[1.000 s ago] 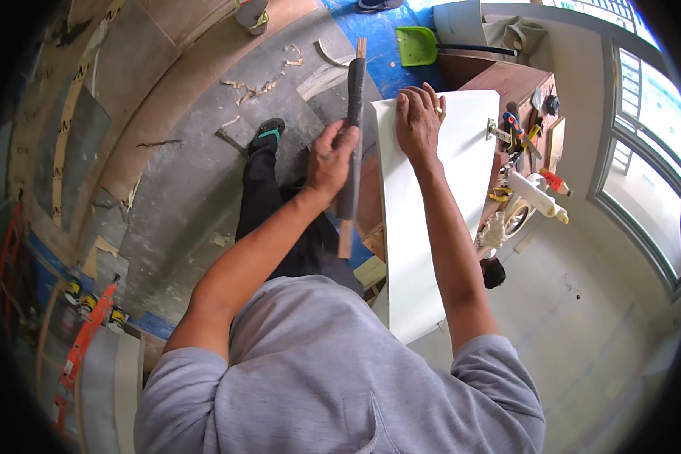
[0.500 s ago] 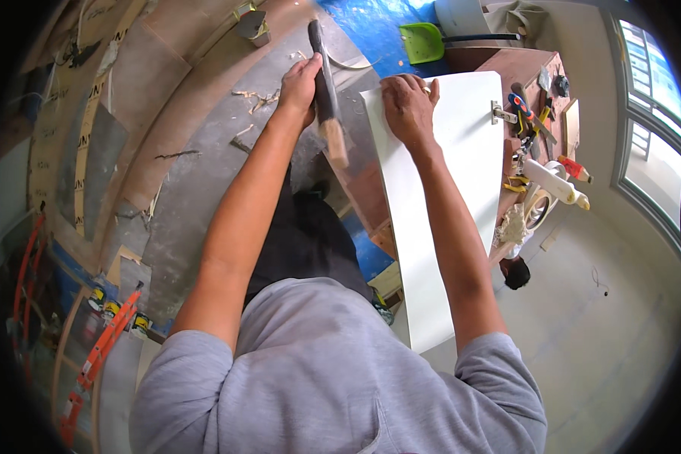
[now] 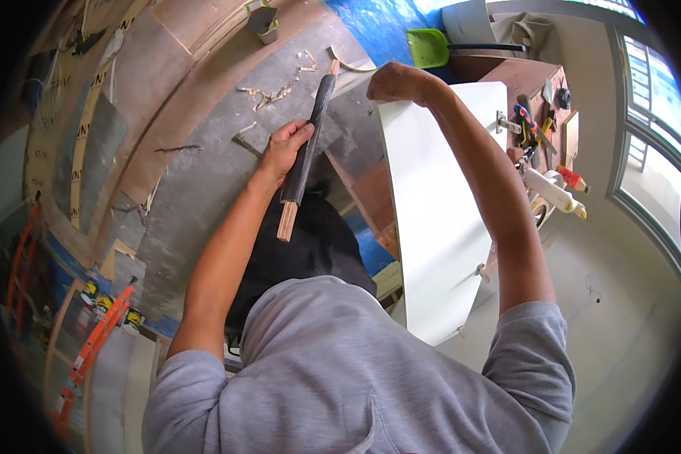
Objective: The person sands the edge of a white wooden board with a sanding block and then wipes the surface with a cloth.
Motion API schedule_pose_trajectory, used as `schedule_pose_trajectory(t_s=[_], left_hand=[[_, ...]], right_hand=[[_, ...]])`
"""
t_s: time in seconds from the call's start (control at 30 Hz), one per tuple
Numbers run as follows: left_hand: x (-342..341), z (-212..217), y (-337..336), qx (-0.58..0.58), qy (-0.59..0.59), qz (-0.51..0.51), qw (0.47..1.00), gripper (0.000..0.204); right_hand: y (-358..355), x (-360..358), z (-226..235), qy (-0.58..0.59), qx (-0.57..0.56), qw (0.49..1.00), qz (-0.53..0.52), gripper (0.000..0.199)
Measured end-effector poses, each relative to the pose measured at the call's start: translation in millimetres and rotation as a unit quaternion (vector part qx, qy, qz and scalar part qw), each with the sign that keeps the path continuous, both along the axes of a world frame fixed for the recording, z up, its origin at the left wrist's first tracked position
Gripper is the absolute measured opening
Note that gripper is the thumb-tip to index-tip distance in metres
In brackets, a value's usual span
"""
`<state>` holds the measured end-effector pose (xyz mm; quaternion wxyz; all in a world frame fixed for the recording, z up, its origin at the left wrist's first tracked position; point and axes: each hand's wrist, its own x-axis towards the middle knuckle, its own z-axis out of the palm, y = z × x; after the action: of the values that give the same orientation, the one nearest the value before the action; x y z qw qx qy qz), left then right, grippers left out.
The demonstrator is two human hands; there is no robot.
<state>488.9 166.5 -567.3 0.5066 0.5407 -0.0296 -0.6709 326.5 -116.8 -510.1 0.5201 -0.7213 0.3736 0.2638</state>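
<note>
My left hand (image 3: 284, 151) is closed around a wooden stick wrapped in a dark sleeve (image 3: 296, 180), with bare wood showing at both ends. The stick slants above my dark-clothed legs. To its right a white cabinet door panel (image 3: 439, 204) lies lengthwise, metal hinges (image 3: 507, 122) along its right side. At the panel's far left corner my right hand (image 3: 401, 83) is bent over with curled fingers. Its fingertips are hidden, so what it grips cannot be made out. A thin curved strip (image 3: 349, 66) appears just left of that hand.
Hand tools (image 3: 533, 125) and white sealant tubes (image 3: 548, 189) lie right of the panel. A green dustpan (image 3: 428, 49) is beyond it on blue sheeting. Wood scraps (image 3: 268, 97) litter the grey floor. A small bucket (image 3: 263, 26) stands far off; an orange ladder (image 3: 91, 352) is at left.
My left hand has drawn the stick nearer to me. My right hand has gone from lying on the panel to a curled, bent-wrist pose at its far left corner, elbow swung outward.
</note>
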Motion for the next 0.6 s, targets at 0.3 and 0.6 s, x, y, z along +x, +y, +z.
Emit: schedule_pose_trajectory(t_s=[0.3,0.6], left_hand=[[-14.0,15.0,-5.7,-0.068,-0.192,-0.017,0.979,0.039],[-49.0,42.7,-33.4,-0.274,-0.473,-0.071,0.834,0.041]], right_hand=[[26.1,-65.8,26.9,-0.165,-0.190,0.868,-0.429,0.022],[145.3,-49.8,48.5,-0.025,-0.438,0.895,-0.082,0.106]])
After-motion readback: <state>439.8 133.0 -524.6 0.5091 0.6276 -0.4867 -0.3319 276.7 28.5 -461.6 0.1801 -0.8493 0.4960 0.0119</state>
